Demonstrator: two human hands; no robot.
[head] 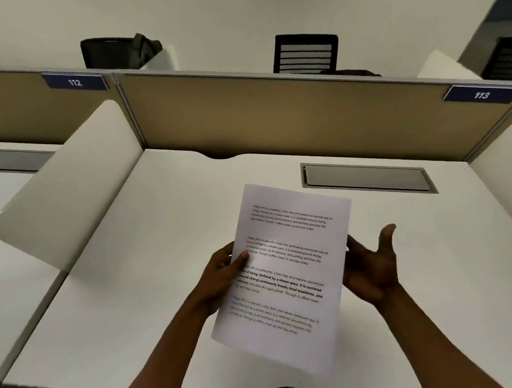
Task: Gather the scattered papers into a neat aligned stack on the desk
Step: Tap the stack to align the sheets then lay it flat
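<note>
White printed papers [284, 269] were held tilted above the pale worktop [135, 287]. The left hand [223, 276] pinched their left edge, thumb on top. The right hand [369, 268] touched the right edge, fingers straight and spread. A grey cable hatch [365, 177] lay behind.

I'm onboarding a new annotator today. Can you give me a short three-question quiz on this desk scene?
1. True or false: the left hand grips the white printed paper sheets.
2. The right hand is: A) gripping a pen, B) open beside the sheets' right edge, C) flat on the white desk.
3. What number is on the blue partition label at the right?

Key: 1 true; 2 B; 3 113.
</note>
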